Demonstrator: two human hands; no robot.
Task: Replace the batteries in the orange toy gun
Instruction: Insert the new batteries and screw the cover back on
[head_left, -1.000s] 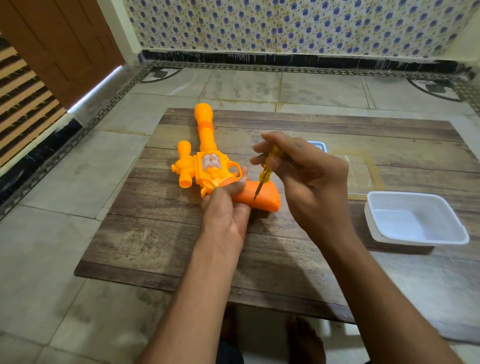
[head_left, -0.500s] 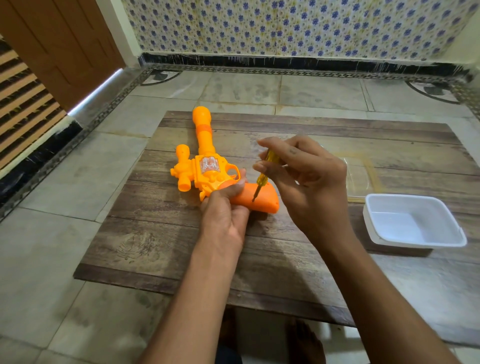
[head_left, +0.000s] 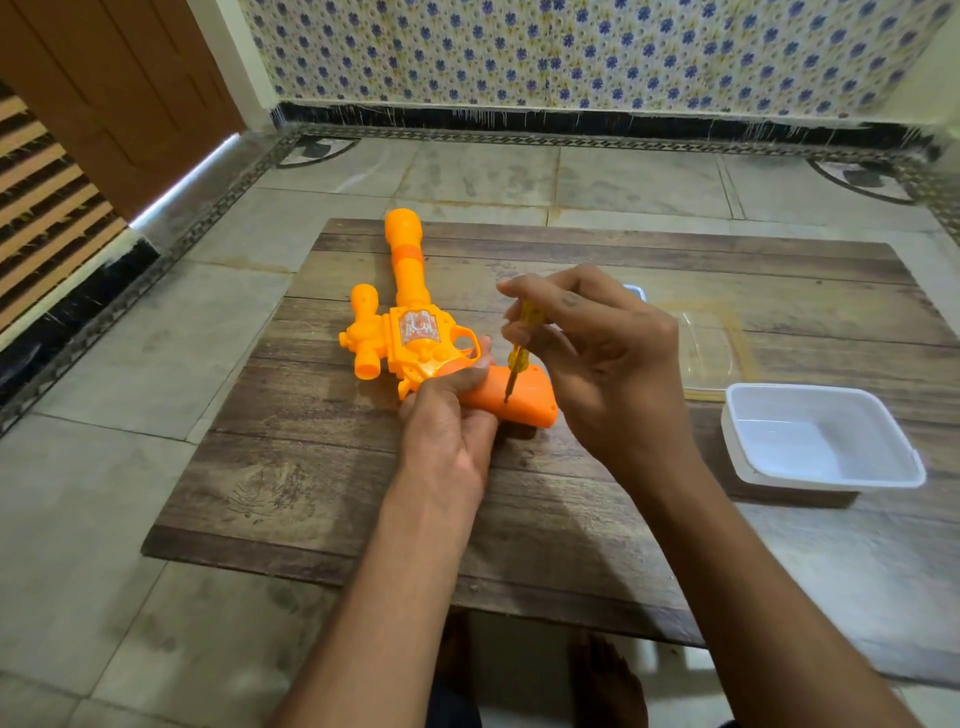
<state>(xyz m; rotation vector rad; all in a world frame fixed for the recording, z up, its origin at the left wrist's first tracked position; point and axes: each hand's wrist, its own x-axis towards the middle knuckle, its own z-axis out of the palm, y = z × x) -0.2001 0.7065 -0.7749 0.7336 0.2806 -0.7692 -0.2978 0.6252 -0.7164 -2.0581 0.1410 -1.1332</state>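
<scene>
— Orange toy gun (head_left: 415, 332) is lying flat on its side on the wooden board (head_left: 311, 467), barrel pointing away toward the tiled wall, grip end (head_left: 524, 397) swung back toward the person and off to their right.

— So which hand is doing what?

— The left hand (head_left: 447, 431) comes in from below and is pressed down on the gun where the body meets the grip, thumb up by the trigger guard, fingers closed over it to pin it to the board. The right hand (head_left: 597, 364) is above the grip, fingertips pinched shut around a small yellow-handled screwdriver (head_left: 519, 348).

— And the tool's line?

— Nearly upright, leaning a little, with the tip down on the upper face of the grip. I'd guess there's a screw for the battery cover there, but I can't make out the screw head from here.

— What does the next turn hang on, then?

— The shaft standing square to that face. The grip's long axis runs left to right across the person, and the pinning hand sits just to the left of the tip, so any push goes straight into the board. If the driver tilts, I'd expect it to skid along the smooth plastic.

— Anything ready for the screw?

— A white plastic tub (head_left: 821, 441) stands on the board to the right, well apart from the gun, with a clear lid (head_left: 717, 343) lying behind it.
</scene>
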